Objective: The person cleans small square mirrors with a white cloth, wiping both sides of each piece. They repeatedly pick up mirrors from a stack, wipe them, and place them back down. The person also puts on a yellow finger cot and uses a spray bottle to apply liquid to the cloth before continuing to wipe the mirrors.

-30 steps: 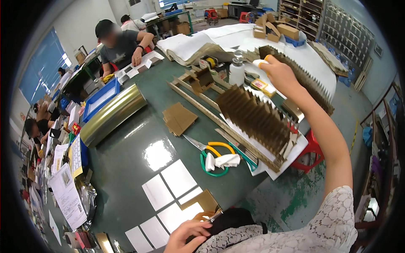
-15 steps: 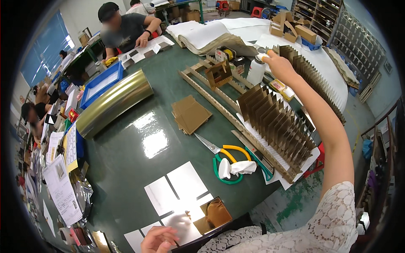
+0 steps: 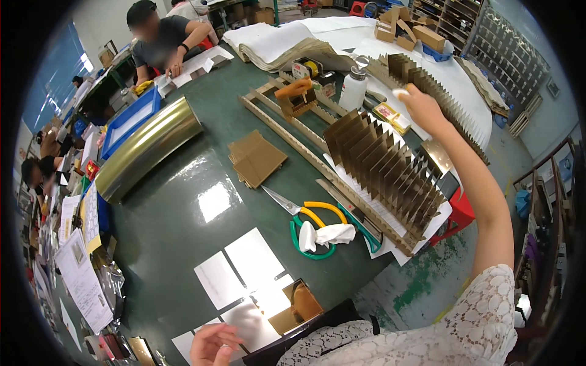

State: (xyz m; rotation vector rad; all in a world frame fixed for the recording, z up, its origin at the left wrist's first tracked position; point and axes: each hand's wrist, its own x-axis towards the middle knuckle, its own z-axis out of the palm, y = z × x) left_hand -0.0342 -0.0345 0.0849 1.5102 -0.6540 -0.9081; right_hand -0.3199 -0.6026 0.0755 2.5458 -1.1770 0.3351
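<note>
- The right hand is reached out over the far right of the green counter, its grip closed on a small white wad at the fingertips; the hand is slightly blurred.
- The wad is just right of a white bottle, apart from it, and near a far row of upright brown plates.
- The left hand is at the near edge, its grip open and loosely curled, nothing seen in it.
- Beside it lie pale flat plates in rows, with a shiny gold plate at their right.
- Farther in, scissors with yellow and green handles lie with a crumpled white cloth across them.
- Past these are a brown plate stack and a slotted rack beside more standing plates.
- A gold roll lies at the left.
</note>
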